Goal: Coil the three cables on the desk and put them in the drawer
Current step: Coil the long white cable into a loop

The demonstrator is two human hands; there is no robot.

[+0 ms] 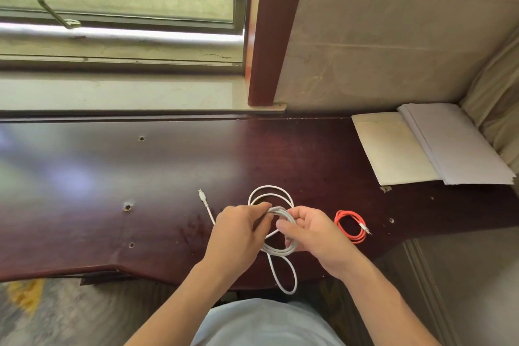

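Gripping the white cable [271,196] bundle, the left hand [238,229] and right hand [310,229] are curled around it. A slack loop hangs just below the grip, toward the body; its loose plug end [201,194] lies left of the left hand.

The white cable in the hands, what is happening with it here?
A person is coiling the white cable over the dark desk. The left hand and the right hand both grip the loops, while one plug end lies loose on the desk. An orange cable lies coiled to the right.

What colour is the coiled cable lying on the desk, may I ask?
Orange-red coiled cable, clearest in the head view.
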